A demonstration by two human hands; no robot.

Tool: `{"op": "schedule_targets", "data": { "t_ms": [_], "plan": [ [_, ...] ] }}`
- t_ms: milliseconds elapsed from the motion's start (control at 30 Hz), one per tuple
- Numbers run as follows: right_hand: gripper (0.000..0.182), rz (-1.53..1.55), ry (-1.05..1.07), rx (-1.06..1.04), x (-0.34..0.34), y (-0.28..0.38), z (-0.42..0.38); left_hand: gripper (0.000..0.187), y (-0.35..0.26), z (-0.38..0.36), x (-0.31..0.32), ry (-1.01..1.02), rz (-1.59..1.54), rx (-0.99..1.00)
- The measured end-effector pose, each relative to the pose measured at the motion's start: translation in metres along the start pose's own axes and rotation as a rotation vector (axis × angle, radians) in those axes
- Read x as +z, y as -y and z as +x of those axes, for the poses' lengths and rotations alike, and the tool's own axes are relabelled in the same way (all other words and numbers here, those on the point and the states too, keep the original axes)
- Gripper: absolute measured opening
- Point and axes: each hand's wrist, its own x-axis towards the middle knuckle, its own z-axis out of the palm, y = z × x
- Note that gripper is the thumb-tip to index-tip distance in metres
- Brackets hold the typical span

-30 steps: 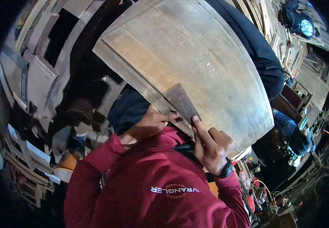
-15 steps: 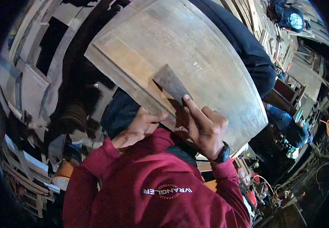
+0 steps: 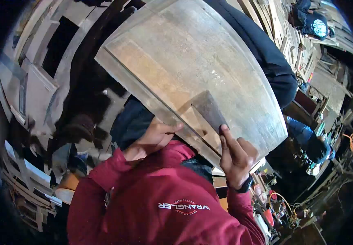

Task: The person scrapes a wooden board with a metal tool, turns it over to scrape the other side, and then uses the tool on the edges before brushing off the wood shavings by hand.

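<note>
- The task's thing, a tapered flat grey-brown piece (image 3: 209, 108), is over the near half of the board, its wider end toward 11 o'clock; whether it lies fully flat cannot be told.
- At 5 o'clock from it, the right hand (image 3: 238, 158) grasps its narrow end, the index finger pressed along the top.
- Beneath is a large wooden board (image 3: 184, 49) with a bowed edge on its 2 o'clock side.
- A dark groove (image 3: 160, 99) runs along the board's 8 o'clock side, from 10 toward 5 o'clock.
- At 8 o'clock from the piece, the left hand (image 3: 156, 136) has its thumb over the board's near edge; its fingers are obscured, so I cannot tell whether they clamp it.
- A dark watch (image 3: 246, 183) circles the right wrist.
- A burgundy sweatshirt (image 3: 143, 204) fills 6 to 7 o'clock.
- Farther off: timber (image 3: 276, 20) toward 1 o'clock, another person (image 3: 313, 26) toward 2, coiled orange cable (image 3: 352, 143) just past 3.
</note>
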Motion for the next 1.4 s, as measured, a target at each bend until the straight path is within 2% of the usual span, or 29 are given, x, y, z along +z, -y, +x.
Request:
{"op": "schedule_targets", "data": {
  "t_ms": [167,267,300,400,467,567,667,700,800,833,867,933,1000,1033,1100,1133,1167,1267,1333,1400],
  "plan": [
    [0.044,0.043,0.082,-0.080,0.013,0.002,0.049,0.060,0.000,0.001,0.005,0.017,0.027,-0.003],
    [0.046,-0.070,0.121,-0.032,-0.012,0.007,0.037,0.061,0.004,0.000,-0.004,-0.029,0.070,-0.035],
    [0.046,0.027,0.090,0.037,-0.012,0.004,0.031,0.062,0.001,0.002,-0.005,0.004,0.069,-0.028],
    [0.046,0.047,0.100,-0.032,0.005,-0.003,0.046,0.061,0.003,0.002,0.003,0.013,-0.022,0.027],
    [0.046,0.112,0.083,-0.132,0.022,-0.001,0.065,0.060,0.003,-0.003,0.002,-0.005,0.033,-0.019],
    [0.045,-0.078,0.152,-0.116,-0.007,0.012,0.059,0.058,0.000,-0.002,0.003,-0.021,0.048,-0.001],
    [0.044,-0.013,0.102,-0.092,-0.002,0.013,0.051,0.055,0.003,0.002,-0.006,-0.037,0.168,-0.015],
    [0.046,-0.023,0.101,-0.131,0.006,0.013,0.057,0.055,0.000,0.002,0.001,0.001,0.069,-0.006],
    [0.052,0.021,0.126,-0.164,0.022,0.013,0.074,0.056,-0.020,-0.004,0.018,-0.073,0.159,-0.176],
    [0.052,-0.018,0.151,-0.152,0.011,0.018,0.070,0.056,-0.011,0.001,0.022,-0.026,0.071,0.003],
    [0.053,-0.053,0.184,-0.142,-0.002,0.024,0.059,0.055,-0.013,-0.003,0.021,-0.081,0.130,-0.068],
    [0.052,-0.083,0.185,-0.132,-0.003,0.029,0.049,0.043,-0.007,-0.003,0.018,-0.083,0.117,-0.061],
    [0.039,-0.061,0.156,-0.099,-0.001,0.037,0.055,0.050,-0.019,-0.002,0.010,0.038,0.558,0.049],
    [0.042,-0.043,0.148,-0.107,0.000,0.035,0.058,0.054,-0.023,-0.003,0.007,0.106,0.777,0.105],
    [0.050,-0.011,0.132,-0.125,-0.003,0.030,0.062,0.052,-0.014,-0.002,0.002,0.044,0.540,0.021],
    [0.040,0.011,0.159,-0.080,-0.007,0.030,0.062,0.051,-0.013,-0.004,0.001,0.036,0.604,0.039],
    [0.040,-0.002,0.159,-0.076,-0.011,0.023,0.057,0.051,-0.013,-0.005,0.001,0.026,0.667,0.056],
    [0.033,-0.010,0.098,-0.022,-0.025,-0.007,0.032,0.056,0.001,-0.001,0.000,-0.066,0.159,-0.033],
    [0.038,-0.079,0.020,-0.055,-0.024,-0.036,0.022,0.061,-0.004,-0.003,0.009,-0.098,0.088,-0.099],
    [0.041,-0.056,0.044,-0.095,-0.018,-0.041,0.034,0.063,0.003,0.001,0.007,-0.037,-0.021,-0.013]
  ]
}}
